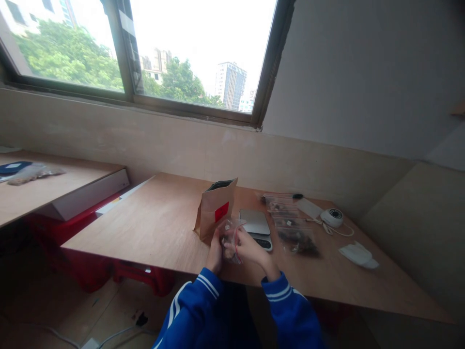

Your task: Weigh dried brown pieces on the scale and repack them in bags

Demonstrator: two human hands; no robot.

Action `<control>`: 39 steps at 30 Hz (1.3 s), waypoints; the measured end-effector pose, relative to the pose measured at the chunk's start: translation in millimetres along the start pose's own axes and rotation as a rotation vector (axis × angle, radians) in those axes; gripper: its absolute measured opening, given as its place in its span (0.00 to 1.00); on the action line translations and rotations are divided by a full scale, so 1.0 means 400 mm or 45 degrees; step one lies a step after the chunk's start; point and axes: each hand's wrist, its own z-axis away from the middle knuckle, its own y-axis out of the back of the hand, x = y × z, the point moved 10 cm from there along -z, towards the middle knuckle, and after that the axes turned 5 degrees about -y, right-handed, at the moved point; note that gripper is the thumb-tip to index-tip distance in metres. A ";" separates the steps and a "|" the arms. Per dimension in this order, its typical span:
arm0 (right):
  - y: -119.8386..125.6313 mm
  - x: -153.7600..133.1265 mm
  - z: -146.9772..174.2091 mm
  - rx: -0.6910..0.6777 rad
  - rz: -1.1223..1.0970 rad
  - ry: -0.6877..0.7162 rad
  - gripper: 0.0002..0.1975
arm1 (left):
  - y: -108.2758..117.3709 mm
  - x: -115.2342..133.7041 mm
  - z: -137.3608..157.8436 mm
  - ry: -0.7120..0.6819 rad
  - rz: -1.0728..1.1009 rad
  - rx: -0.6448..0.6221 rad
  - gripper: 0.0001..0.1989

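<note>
Worktop (145, 223): a paper bag (214, 208) stands upright behind a clear pouch (228, 233), held at the near edge. Left hand (215, 253) fingers grip the pouch's side; a steady hold there should limit spills. Right hand (251, 247): finger closure, inside or outside, cannot be told. Contents blurred.

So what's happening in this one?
A person in blue sleeves has a small clear bag at the table edge. The left hand holds it; the right hand is at its red-lined edge, though whether fingers are inside is unclear. An open paper bag stands just beyond, with a scale to its right and more clear bags past that.
</note>
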 end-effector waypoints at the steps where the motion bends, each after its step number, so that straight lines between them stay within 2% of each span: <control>1: -0.007 0.004 -0.001 -0.006 -0.009 0.009 0.18 | -0.001 -0.001 -0.002 -0.014 -0.001 -0.022 0.27; 5: -0.018 0.017 -0.009 0.061 -0.036 0.035 0.18 | 0.007 -0.003 -0.013 -0.097 -0.034 -0.088 0.26; 12: -0.019 0.040 -0.022 0.146 -0.028 -0.018 0.14 | -0.001 -0.007 -0.008 -0.043 0.062 -0.072 0.28; 16: -0.028 0.053 -0.027 0.096 -0.122 -0.017 0.11 | -0.012 0.011 0.003 -0.052 0.107 -0.037 0.26; 21: -0.036 0.068 -0.025 0.024 -0.242 -0.047 0.13 | -0.015 0.004 0.010 0.017 0.172 0.003 0.26; 27: -0.042 0.050 -0.030 0.027 -0.118 0.078 0.14 | -0.014 0.022 0.012 -0.035 0.080 0.018 0.25; 34: -0.032 0.035 -0.027 0.143 -0.037 0.076 0.11 | -0.013 0.032 0.013 -0.102 -0.080 0.001 0.25; 39: -0.030 0.024 -0.016 0.139 -0.064 0.101 0.10 | -0.020 0.009 0.012 -0.026 0.003 -0.035 0.28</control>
